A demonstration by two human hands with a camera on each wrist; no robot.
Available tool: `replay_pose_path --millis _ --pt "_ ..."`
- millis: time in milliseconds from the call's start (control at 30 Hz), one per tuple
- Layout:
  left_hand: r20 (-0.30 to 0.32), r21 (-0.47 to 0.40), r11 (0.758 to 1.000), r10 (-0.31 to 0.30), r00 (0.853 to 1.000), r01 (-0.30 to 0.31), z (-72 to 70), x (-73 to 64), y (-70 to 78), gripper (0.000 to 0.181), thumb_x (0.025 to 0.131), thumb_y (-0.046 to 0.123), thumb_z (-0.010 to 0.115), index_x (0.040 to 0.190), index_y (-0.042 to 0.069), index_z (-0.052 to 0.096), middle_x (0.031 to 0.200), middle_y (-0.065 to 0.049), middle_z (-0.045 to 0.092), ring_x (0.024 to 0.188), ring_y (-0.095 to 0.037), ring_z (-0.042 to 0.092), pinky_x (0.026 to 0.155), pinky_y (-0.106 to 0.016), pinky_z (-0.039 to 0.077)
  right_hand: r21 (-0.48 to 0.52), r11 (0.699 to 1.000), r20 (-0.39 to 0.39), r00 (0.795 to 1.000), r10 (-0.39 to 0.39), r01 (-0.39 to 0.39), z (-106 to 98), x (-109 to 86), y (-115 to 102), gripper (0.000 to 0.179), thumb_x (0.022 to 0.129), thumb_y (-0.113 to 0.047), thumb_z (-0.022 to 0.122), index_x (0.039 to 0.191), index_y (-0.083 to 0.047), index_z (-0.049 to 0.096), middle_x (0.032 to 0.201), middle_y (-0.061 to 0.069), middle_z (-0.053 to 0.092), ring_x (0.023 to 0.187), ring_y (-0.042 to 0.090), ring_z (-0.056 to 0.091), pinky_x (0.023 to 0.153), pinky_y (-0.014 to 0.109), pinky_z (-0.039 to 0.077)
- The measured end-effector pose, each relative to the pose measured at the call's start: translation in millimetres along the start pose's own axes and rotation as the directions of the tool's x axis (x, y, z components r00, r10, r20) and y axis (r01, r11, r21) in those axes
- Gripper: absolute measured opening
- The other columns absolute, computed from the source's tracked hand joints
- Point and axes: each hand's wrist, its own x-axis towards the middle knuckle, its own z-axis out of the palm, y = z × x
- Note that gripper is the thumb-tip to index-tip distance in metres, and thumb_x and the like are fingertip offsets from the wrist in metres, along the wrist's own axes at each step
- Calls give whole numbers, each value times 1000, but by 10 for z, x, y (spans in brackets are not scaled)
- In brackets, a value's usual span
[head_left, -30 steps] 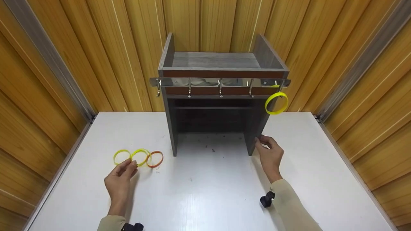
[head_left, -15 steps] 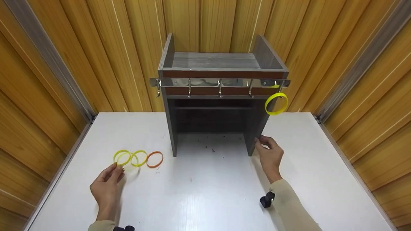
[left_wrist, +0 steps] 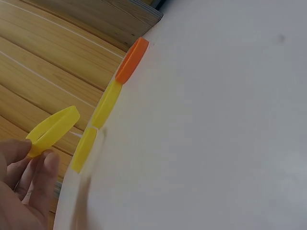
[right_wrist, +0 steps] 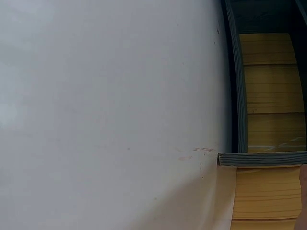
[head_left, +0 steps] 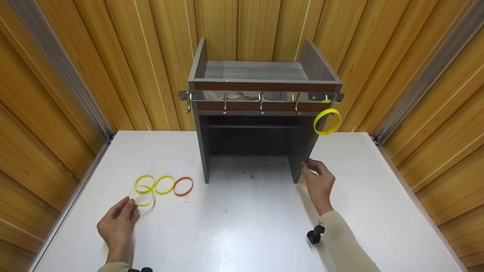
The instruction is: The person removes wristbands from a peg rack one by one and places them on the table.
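Note:
My left hand [head_left: 117, 228] pinches a yellow wristband [head_left: 144, 205] between thumb and fingers, at the table's left side. In the left wrist view, this band [left_wrist: 56, 128] is held tilted, apart from the others. Just beyond it, two more yellow wristbands, one left [head_left: 136, 183] and one in the middle [head_left: 165, 193], lie in a row with an orange wristband [head_left: 183, 195]. My right hand [head_left: 319, 187] grips the lower front edge of the grey shelf unit's right panel [head_left: 302, 151]. Only a sliver of that hand shows in the right wrist view.
A metal hook rail [head_left: 242, 96] with several hooks runs across the shelf unit's front [head_left: 257, 70]. Another yellow wristband [head_left: 321, 133] hangs from its rightmost hook. The white table [head_left: 227, 234] is bounded by wood-patterned walls [head_left: 255, 30].
My left hand has moved left and toward me with the yellow wristband, away from the row. My right hand stays at the panel. The head view has shifted slightly.

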Motion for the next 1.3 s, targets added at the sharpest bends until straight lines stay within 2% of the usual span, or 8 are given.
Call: replay_pose_path --millis 200,333,467,800,1033,1300 --pt "-6 -72 996 -50 999 50 -73 24 -62 40 98 8 79 134 -6 67 86 13 74 81 -3 73 82 -21 62 -14 1000 -8 1000 -7 7 -1 4 1 9 93 -2 80 101 0 79 99 10 77 89 10 73 68 14 58" --pt "-1 -80 993 -84 996 83 -107 42 -93 40 98 6 77 135 -6 66 85 14 73 83 -3 74 84 -22 62 -24 1000 -7 1000 -5 5 3 10 6 9 93 -3 80 102 -1 79 99 10 77 88 11 73 66 14 57" --pt "11 -37 996 -79 997 79 -133 59 -136 40 100 7 75 136 -7 65 88 13 73 84 -4 75 86 -23 62 -34 999 -5 1000 -6 6 2 8 -4 9 94 -4 81 102 -1 79 99 11 77 89 10 72 65 14 56" --pt "6 91 995 -48 999 47 -163 85 -186 38 100 7 75 133 -9 65 104 -3 72 79 0 73 83 -22 63 0 1000 5 1000 31 -31 -3 -6 -24 10 94 -3 78 104 0 78 101 13 76 89 11 73 70 15 59" --pt "-5 134 989 -67 998 67 -125 108 -161 37 100 9 76 133 -6 68 122 -17 70 79 4 69 83 -19 62 -37 999 1 1000 25 -25 0 -1 -13 12 94 -2 78 106 0 78 101 11 77 88 9 72 69 14 59" --pt "6 189 980 -58 998 56 -107 103 -118 35 100 8 76 131 -6 69 127 -21 68 79 5 66 83 -16 60 -30 1000 -3 1000 1 -1 4 -3 9 11 94 -2 79 104 0 78 101 10 77 87 10 73 66 14 57"
